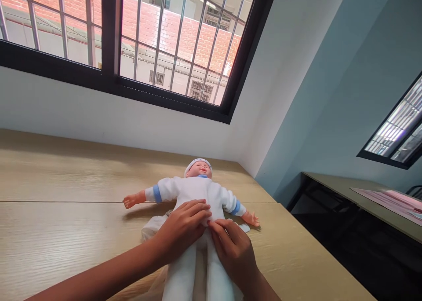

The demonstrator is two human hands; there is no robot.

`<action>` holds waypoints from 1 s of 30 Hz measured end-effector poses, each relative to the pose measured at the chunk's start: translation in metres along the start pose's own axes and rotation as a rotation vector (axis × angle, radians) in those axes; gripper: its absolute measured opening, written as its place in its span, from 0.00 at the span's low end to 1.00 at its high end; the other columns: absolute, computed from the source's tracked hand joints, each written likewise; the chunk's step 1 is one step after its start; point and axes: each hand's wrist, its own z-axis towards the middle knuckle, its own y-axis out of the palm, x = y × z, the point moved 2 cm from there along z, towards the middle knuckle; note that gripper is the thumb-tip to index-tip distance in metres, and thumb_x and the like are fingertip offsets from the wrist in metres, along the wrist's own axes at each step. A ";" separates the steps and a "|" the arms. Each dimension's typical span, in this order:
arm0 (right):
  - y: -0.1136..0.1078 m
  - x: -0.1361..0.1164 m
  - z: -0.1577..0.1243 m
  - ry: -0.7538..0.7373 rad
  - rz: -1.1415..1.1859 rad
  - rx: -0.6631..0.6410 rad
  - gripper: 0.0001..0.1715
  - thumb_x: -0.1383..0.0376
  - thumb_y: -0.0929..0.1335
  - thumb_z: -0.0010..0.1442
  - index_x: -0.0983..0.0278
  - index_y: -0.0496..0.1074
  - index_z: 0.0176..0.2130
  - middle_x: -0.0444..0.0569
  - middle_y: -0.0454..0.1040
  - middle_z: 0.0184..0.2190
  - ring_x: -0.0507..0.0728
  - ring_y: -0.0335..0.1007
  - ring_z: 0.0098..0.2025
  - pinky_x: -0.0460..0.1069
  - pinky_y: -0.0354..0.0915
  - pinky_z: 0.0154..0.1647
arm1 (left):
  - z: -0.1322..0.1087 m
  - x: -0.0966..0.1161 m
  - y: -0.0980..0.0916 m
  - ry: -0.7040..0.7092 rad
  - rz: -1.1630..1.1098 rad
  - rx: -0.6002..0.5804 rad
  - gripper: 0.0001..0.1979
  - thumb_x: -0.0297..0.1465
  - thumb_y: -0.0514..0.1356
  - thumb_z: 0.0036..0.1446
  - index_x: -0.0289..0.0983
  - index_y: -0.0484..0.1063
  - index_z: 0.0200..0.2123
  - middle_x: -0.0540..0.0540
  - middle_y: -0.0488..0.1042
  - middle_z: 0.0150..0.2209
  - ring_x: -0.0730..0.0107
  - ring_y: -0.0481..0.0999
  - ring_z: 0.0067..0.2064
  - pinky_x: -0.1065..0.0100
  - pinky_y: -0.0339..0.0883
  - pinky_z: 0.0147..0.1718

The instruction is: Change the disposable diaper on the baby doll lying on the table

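Note:
A baby doll (214,195) lies on its back on the wooden table, arms spread and head toward the window. It wears a white outfit with blue cuffs, a blue collar and a white cap (189,166). My left hand (187,222) rests across its belly, fingers stretched out; the thumb is mostly hidden. Close beside those fingertips, my right hand (234,246) has bent fingers pinching the outfit at the waist. What exactly lies between the fingertips is too small to see. Thin whitish cloth (151,228) spreads beneath the doll on the left.
The table (66,239) meets the white wall below a barred window (178,41). Its right edge slopes past the doll. Farther right, another table (332,189) holds a pink sheet (392,203). A small whitish piece (245,227) lies by the doll's hand.

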 end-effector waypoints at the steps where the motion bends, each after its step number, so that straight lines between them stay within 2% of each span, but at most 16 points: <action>1: 0.000 0.000 0.000 0.004 0.007 -0.004 0.10 0.74 0.63 0.64 0.68 0.71 0.43 0.51 0.75 0.33 0.54 0.73 0.34 0.48 0.69 0.34 | 0.000 0.000 0.000 -0.015 0.005 -0.014 0.13 0.22 0.58 0.57 0.36 0.72 0.46 0.43 0.74 0.51 0.59 0.70 0.56 0.55 0.71 0.53; 3: 0.000 0.001 0.000 0.039 0.024 -0.021 0.09 0.73 0.63 0.64 0.67 0.71 0.43 0.51 0.75 0.33 0.54 0.72 0.34 0.48 0.68 0.34 | 0.000 -0.001 0.000 -0.021 0.008 -0.021 0.14 0.22 0.58 0.57 0.36 0.72 0.47 0.43 0.74 0.52 0.57 0.70 0.57 0.54 0.71 0.53; 7: 0.001 0.004 0.000 0.183 0.097 -0.104 0.10 0.71 0.61 0.66 0.63 0.71 0.41 0.48 0.72 0.32 0.54 0.70 0.34 0.48 0.68 0.34 | 0.000 -0.004 0.001 -0.011 0.001 -0.004 0.10 0.24 0.57 0.59 0.39 0.75 0.41 0.45 0.75 0.51 0.59 0.70 0.56 0.55 0.72 0.52; 13: -0.001 0.008 -0.004 0.330 0.208 -0.130 0.07 0.67 0.64 0.65 0.61 0.69 0.44 0.48 0.72 0.37 0.55 0.70 0.40 0.50 0.69 0.41 | -0.001 -0.006 0.000 -0.022 -0.039 -0.005 0.10 0.24 0.58 0.58 0.40 0.75 0.42 0.45 0.75 0.50 0.61 0.70 0.56 0.56 0.71 0.52; 23: 0.001 0.007 -0.010 0.397 0.261 -0.124 0.04 0.67 0.64 0.65 0.61 0.69 0.39 0.47 0.71 0.35 0.55 0.68 0.38 0.50 0.67 0.41 | 0.000 -0.007 -0.002 -0.018 -0.147 0.039 0.06 0.28 0.58 0.60 0.38 0.74 0.33 0.45 0.77 0.46 0.60 0.71 0.55 0.57 0.71 0.50; 30: 0.000 0.007 -0.011 0.443 0.309 -0.163 0.05 0.69 0.64 0.65 0.61 0.69 0.39 0.47 0.71 0.35 0.56 0.66 0.39 0.50 0.65 0.41 | 0.001 -0.006 -0.002 -0.124 -0.283 0.035 0.07 0.20 0.57 0.57 0.37 0.69 0.32 0.48 0.76 0.46 0.65 0.70 0.55 0.62 0.69 0.52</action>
